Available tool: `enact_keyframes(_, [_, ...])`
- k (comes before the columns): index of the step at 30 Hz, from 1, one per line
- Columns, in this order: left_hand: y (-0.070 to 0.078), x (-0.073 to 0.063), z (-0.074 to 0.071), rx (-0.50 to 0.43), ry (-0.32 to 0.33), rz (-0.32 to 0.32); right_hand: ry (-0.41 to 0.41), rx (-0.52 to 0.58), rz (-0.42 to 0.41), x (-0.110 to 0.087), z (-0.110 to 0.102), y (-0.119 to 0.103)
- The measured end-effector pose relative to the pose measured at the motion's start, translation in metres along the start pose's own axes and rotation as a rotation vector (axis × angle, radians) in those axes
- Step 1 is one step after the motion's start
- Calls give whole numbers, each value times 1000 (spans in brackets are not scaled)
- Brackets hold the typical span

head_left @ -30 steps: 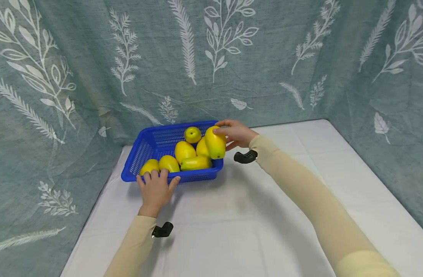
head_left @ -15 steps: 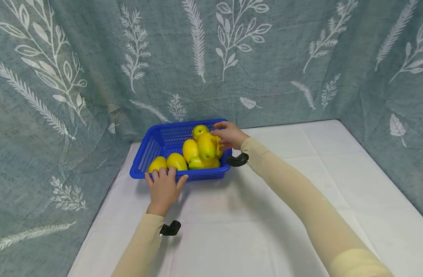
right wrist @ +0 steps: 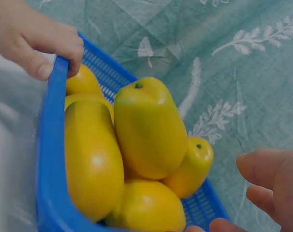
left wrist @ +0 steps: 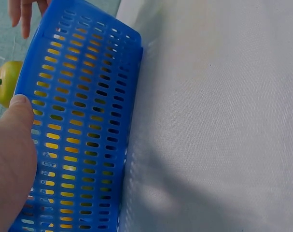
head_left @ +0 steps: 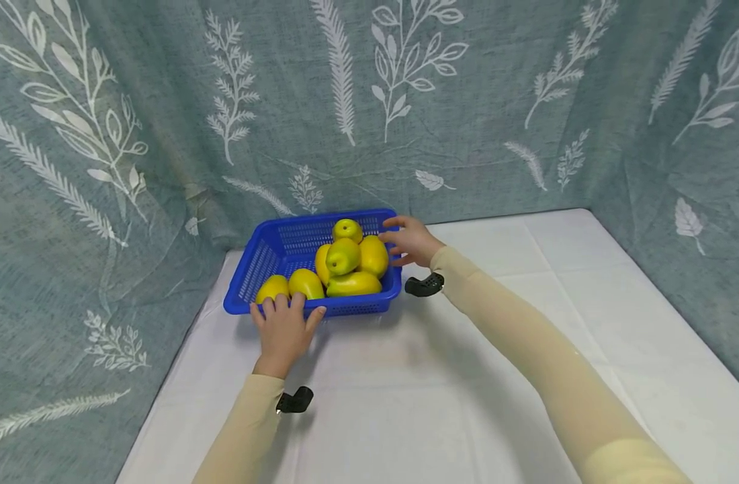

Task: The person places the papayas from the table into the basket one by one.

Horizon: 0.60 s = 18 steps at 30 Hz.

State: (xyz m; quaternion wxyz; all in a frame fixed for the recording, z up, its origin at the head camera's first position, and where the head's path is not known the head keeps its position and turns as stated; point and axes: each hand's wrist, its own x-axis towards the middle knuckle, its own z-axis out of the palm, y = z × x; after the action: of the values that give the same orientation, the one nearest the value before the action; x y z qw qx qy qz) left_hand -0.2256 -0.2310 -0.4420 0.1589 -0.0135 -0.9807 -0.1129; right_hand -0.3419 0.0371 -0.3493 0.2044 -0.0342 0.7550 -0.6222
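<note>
Yellow mangoes (head_left: 354,284) lie in a blue plastic basket (head_left: 236,282), seen in the head view left of centre. One mango (head_left: 343,257) rests on top of the others, its greenish end facing the head camera. My left hand (head_left: 281,334) grips the basket's near rim, fingers over the edge and thumb on the outer wall, as the right wrist view also shows. My right hand (head_left: 413,240) is at the basket's right rim with spread fingers, holding nothing. In the right wrist view its fingers (right wrist: 262,166) are apart from the top mango (right wrist: 148,128).
A white cloth (head_left: 496,376) covers the table. Grey-green curtains (head_left: 321,168) with white leaf prints hang behind it and at both sides. Black wrist devices (head_left: 425,285) sit on both sleeves.
My right hand has lowered a mango leftward onto the pile in the basket, let go, and drawn back right to the rim. My left hand has kept its grip on the near rim.
</note>
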Motion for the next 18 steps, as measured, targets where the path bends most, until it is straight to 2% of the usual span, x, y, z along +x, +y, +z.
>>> enact_keyframes(4, [-1, 1, 1, -6, -11, -4, 8, -26, -13, -6, -15, 10])
enact_keyframes(9, [-4, 0, 2, -23, -7, 0, 42, -143, -5, -25, -46, 27])
enact_keyframes(13, [-12, -4, -4, -15, 13, 9, 59, -230, -9, -45, -74, 46])
enact_keyframes(18, [-24, -7, -16, -8, -5, 11, 99, -260, -9, -74, -110, 68])
